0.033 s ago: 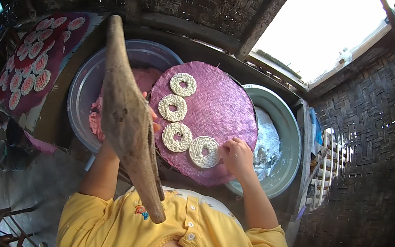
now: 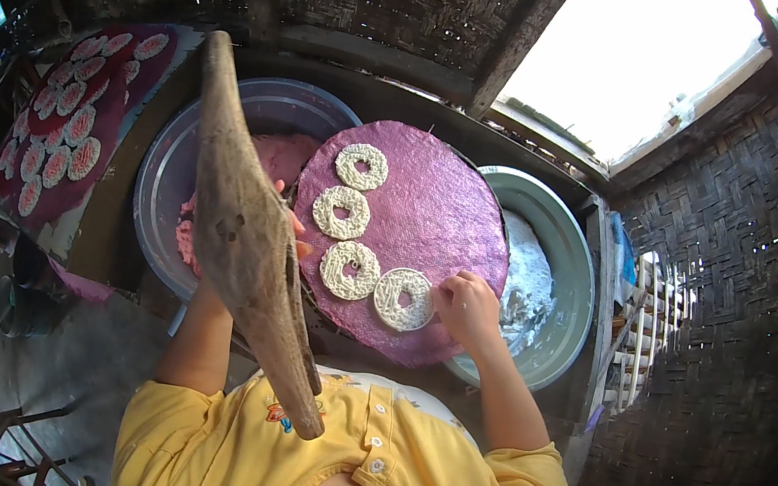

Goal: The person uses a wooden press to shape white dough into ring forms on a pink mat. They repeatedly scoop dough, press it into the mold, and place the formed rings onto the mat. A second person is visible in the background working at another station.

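Observation:
In front of me lies a purple, cloth-like round disc [image 2: 445,201] with a dark edge. Several pale rings of squiggly strands, like extruded dough, lie along its left and near side. My right hand [image 2: 467,306] is closed, fingertips bunched against the right edge of the nearest ring [image 2: 404,300]; whatever they pinch is hidden. A long weathered wooden piece [image 2: 242,193], wide in the middle and tapered at both ends, crosses before my left forearm. It hides most of my left hand [image 2: 299,230], whose fingertips show apart at the disc's left rim. Its grip cannot be seen.
Under the disc's left side stands a blue-grey basin [image 2: 164,182] with pink dough [image 2: 282,156]; a pale green basin [image 2: 578,299] with a whitish mass [image 2: 525,277] stands right. Far left, pink-and-white rings cover a dark red sheet [image 2: 45,180]. A woven wall [image 2: 716,319] rises at right.
The wooden piece has shifted slightly left in the view. Both hands and the rings stay nearly in place.

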### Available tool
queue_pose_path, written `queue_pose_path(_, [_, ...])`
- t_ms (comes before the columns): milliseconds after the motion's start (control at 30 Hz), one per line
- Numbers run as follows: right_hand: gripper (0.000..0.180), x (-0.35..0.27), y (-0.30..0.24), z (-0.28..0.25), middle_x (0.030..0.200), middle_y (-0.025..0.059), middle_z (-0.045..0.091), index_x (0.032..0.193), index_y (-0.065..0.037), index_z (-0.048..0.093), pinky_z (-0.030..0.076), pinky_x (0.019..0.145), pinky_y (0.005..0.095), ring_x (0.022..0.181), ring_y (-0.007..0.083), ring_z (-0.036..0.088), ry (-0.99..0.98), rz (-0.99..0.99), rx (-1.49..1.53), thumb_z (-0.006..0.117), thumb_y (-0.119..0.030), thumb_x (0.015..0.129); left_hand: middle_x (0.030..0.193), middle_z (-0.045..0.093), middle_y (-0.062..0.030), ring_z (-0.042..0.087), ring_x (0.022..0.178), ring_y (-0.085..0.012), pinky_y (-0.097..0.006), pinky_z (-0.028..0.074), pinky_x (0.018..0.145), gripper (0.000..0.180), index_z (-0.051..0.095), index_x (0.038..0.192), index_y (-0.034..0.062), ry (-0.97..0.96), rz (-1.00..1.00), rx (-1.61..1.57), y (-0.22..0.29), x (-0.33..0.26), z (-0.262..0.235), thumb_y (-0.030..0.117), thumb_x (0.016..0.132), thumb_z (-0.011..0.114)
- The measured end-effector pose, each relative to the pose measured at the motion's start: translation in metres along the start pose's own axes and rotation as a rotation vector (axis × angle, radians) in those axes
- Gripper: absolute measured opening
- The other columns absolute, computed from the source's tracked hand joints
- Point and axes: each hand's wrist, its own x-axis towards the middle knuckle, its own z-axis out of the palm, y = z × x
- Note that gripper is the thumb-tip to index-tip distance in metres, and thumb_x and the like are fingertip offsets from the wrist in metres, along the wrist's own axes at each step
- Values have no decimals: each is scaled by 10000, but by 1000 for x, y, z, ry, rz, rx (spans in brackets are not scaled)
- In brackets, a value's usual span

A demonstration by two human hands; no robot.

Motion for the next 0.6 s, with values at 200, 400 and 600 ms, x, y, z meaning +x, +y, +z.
queue_pose_path(200, [173,12,-1,-13,756,114,614,717,-25,677,479,691,386,734,290,599,-15,-2,26,631,-191,742,1205,440,-272,512,1118,-402,-474,445,946,559,173,1415,11,71,55,45,13,-11,0,280,966,370])
queue_pose_path(400, [172,71,4,-9,791,100,622,718,-48,671,497,701,397,777,288,609,121,-18,-34,596,-198,754,1172,446,-299,530,1093,-419,-449,481,913,565,150,1415,-4,81,85,6,9,-8,1,290,972,340])
queue_pose_path(600, [191,95,4,10,849,113,621,756,-51,684,498,741,411,833,296,610,60,10,-84,575,-208,752,1131,471,-310,560,1051,-422,-428,509,884,562,161,1408,-23,87,126,-4,11,-8,0,300,974,314])
